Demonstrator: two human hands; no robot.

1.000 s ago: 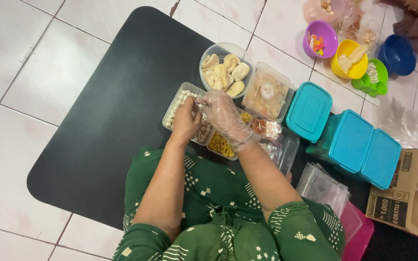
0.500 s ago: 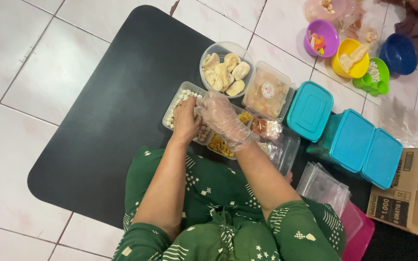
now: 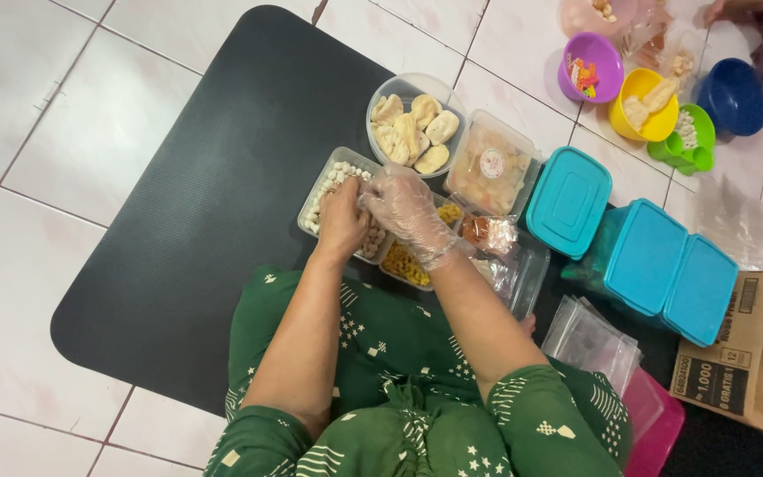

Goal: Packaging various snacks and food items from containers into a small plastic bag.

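My left hand (image 3: 343,215) is bare and rests on a clear rectangular container of small white pieces (image 3: 327,187) on a black mat (image 3: 214,177). My right hand (image 3: 408,206) wears a clear plastic glove and meets the left hand over the same container, fingers bent. Whether the fingers hold pieces is hidden. Beside it lies a clear container of yellow snacks (image 3: 406,263), and just beyond is a round clear tub of pale dumplings (image 3: 412,128).
A clear lidded box of pale food (image 3: 492,164), teal lidded containers (image 3: 655,256), coloured bowls (image 3: 642,102), a small bag of reddish snack (image 3: 489,233), plastic bags (image 3: 593,340), a pink lid (image 3: 655,424) and a cardboard box (image 3: 744,353) lie to the right. White floor tiles surround the mat.
Both hands have shifted slightly left over the container of white pieces; the gloved right hand has come closer to the left hand.
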